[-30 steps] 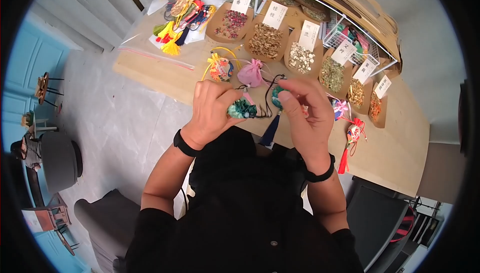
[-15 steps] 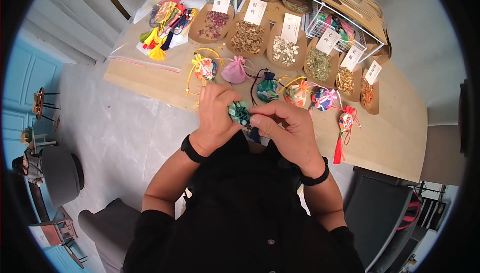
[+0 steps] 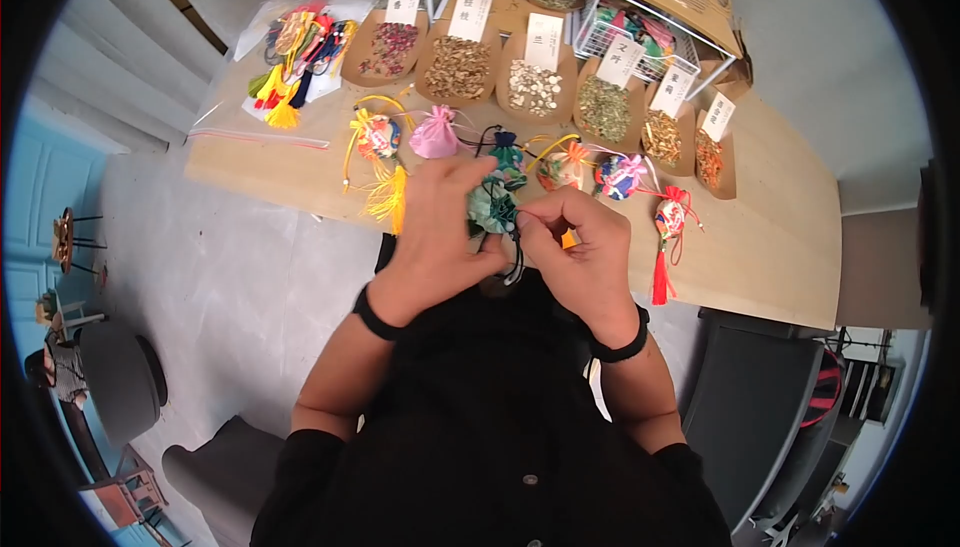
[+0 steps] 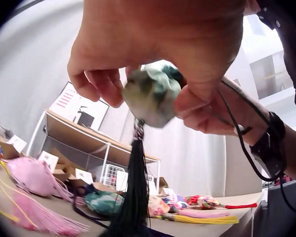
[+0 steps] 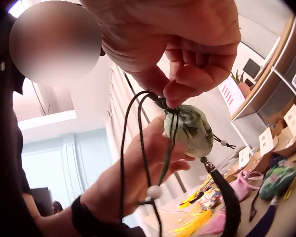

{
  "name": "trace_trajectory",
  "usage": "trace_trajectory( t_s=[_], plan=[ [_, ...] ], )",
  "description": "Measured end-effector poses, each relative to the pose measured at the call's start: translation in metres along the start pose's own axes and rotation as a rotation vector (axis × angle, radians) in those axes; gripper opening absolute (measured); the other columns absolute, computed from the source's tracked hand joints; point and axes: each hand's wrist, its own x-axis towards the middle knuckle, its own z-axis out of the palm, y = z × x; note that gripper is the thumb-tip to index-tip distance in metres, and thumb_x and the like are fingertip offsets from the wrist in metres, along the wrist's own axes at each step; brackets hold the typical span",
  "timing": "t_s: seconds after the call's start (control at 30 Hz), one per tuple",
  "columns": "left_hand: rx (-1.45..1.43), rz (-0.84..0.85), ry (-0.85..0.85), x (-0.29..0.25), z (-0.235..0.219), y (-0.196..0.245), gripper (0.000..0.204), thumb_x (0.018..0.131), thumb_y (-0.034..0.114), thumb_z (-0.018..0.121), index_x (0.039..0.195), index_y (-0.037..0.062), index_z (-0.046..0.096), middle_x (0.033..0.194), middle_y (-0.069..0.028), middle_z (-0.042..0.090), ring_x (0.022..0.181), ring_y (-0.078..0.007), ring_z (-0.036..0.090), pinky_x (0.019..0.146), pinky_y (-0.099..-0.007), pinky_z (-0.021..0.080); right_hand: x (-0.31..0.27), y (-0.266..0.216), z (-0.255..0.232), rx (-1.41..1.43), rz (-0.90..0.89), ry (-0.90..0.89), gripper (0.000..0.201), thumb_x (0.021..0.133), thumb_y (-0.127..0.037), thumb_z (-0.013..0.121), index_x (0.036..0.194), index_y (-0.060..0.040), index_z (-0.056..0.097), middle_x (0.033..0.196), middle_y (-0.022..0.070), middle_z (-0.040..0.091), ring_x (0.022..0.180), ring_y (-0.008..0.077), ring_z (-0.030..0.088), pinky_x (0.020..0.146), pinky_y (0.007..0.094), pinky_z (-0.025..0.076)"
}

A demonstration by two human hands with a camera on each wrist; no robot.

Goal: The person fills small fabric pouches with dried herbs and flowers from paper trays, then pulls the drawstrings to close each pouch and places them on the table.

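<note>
The green pouch (image 3: 490, 209) is held up in front of the person, near the table's (image 3: 770, 257) front edge, between the two hands. Its body is ringed by the curled fingers and thumb of the left hand (image 3: 437, 232); how firmly it is gripped cannot be told. Its gathered neck is pinched by the thumb and fingertips of the right hand (image 3: 585, 247); whether cloth or cord (image 5: 122, 168) is caught there cannot be made out.

The long axis, from neck to tassel (image 4: 133, 182), is tilted: the neck is turned rightward and toward the person, and the base is pointed down and toward the table. The body is thus nearer the left hand, the neck nearer the right. The tassel is hung from the base, clear of the fingers, while long loops of cord, with a white bead (image 5: 154, 192) on them, are trailed below the right fingertips. Beyond the hands, another green pouch (image 3: 510, 162) is seen lying on the table.
</note>
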Motion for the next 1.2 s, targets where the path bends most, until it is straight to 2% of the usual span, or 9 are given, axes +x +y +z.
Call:
trace_trajectory(
  t_s=[0.07, 0.17, 0.2, 0.3, 0.43, 0.53, 0.73, 0.87, 1.2],
  plan=[
    [-0.100, -0.036, 0.038, 0.001, -0.014, 0.000, 0.061, 0.067, -0.003, 0.072, 0.126, 0.0032, 0.056, 0.117, -0.0155, 0.055, 0.105, -0.0329, 0.055, 0.086, -0.0381, 0.048, -0.002, 0.000, -0.007, -0.108, -0.101, 0.026, 0.011, 0.085, 0.002, 0.076, 0.088, -0.0017, 0.067, 0.077, 0.0056, 0.066, 0.060, 0.0141, 0.064, 0.056, 0.0288, 0.051],
    [-0.046, -0.030, -0.128, 0.001, -0.034, 0.000, 0.042, 0.069, -0.003, 0.072, 0.110, 0.0031, 0.062, 0.104, -0.0102, 0.056, 0.096, -0.0278, 0.055, 0.079, -0.0374, 0.046, -0.008, 0.001, -0.007, -0.191, -0.250, 0.009, 0.014, 0.081, 0.004, 0.076, 0.087, -0.0026, 0.065, 0.076, 0.0077, 0.063, 0.060, 0.0191, 0.063, 0.055, 0.0316, 0.050],
    [-0.121, -0.077, -0.124, 0.006, -0.030, 0.012, 0.022, 0.072, 0.004, 0.076, 0.088, 0.0049, 0.061, 0.084, -0.0081, 0.055, 0.081, -0.0285, 0.056, 0.071, -0.0418, 0.044, -0.010, 0.002, -0.005, -0.203, -0.304, -0.006, 0.015, 0.080, 0.004, 0.076, 0.088, -0.0028, 0.065, 0.076, 0.0086, 0.063, 0.061, 0.0209, 0.063, 0.055, 0.0325, 0.050],
    [-0.269, -0.247, -0.217, -0.003, -0.021, 0.017, 0.023, 0.078, 0.005, 0.078, 0.083, 0.0049, 0.056, 0.074, -0.0058, 0.050, 0.065, -0.0191, 0.050, 0.059, -0.0340, 0.039, -0.016, 0.006, -0.004, -0.283, -0.426, -0.032, 0.009, 0.084, 0.004, 0.074, 0.091, -0.0006, 0.070, 0.079, 0.0076, 0.065, 0.060, 0.0143, 0.062, 0.055, 0.0281, 0.048],
    [-0.546, -0.513, -0.392, -0.009, -0.023, 0.017, 0.022, 0.084, 0.001, 0.075, 0.082, 0.0049, 0.054, 0.073, 0.0007, 0.050, 0.063, -0.0064, 0.046, 0.056, -0.0270, 0.037, -0.023, 0.007, -0.009, -0.189, -0.331, -0.082, 0.011, 0.086, 0.003, 0.074, 0.094, -0.0008, 0.069, 0.080, 0.0076, 0.065, 0.063, 0.0166, 0.062, 0.055, 0.0309, 0.048],
    [-0.741, -0.538, -0.399, -0.013, -0.021, 0.014, 0.019, 0.087, -0.001, 0.072, 0.082, 0.0045, 0.054, 0.074, 0.0054, 0.049, 0.065, -0.0016, 0.042, 0.055, -0.0246, 0.034, -0.027, 0.008, -0.009, -0.092, -0.200, -0.093, 0.014, 0.087, 0.002, 0.076, 0.096, -0.0018, 0.067, 0.080, 0.0085, 0.062, 0.063, 0.0205, 0.061, 0.056, 0.0336, 0.048],
    [-0.665, -0.548, -0.246, -0.018, 0.003, 0.003, 0.023, 0.087, -0.003, 0.066, 0.073, 0.0043, 0.048, 0.068, 0.0058, 0.042, 0.064, -0.0016, 0.036, 0.054, -0.0251, 0.030, -0.021, 0.027, -0.006, -0.103, -0.116, -0.043, 0.009, 0.092, 0.000, 0.073, 0.097, -0.0013, 0.066, 0.079, 0.0077, 0.062, 0.062, 0.0165, 0.060, 0.056, 0.0305, 0.047],
    [-0.571, -0.573, -0.011, -0.009, 0.010, 0.009, 0.028, 0.087, -0.002, 0.065, 0.070, 0.0036, 0.044, 0.067, 0.0054, 0.038, 0.065, -0.0019, 0.033, 0.053, -0.0253, 0.029, -0.017, 0.030, -0.001, -0.080, -0.027, 0.047, 0.009, 0.093, 0.000, 0.074, 0.096, -0.0016, 0.066, 0.077, 0.0055, 0.063, 0.061, 0.0129, 0.060, 0.056, 0.0284, 0.048],
    [-0.442, -0.521, 0.038, -0.007, 0.036, 0.010, 0.025, 0.085, -0.003, 0.063, 0.073, 0.0040, 0.043, 0.066, 0.0023, 0.039, 0.062, -0.0042, 0.034, 0.051, -0.0269, 0.031, -0.005, 0.024, -0.005, 0.098, 0.301, 0.018, 0.024, 0.093, -0.006, 0.078, 0.111, -0.0024, 0.063, 0.075, 0.0035, 0.067, 0.064, 0.0079, 0.066, 0.057, 0.0251, 0.052]
  ],
)
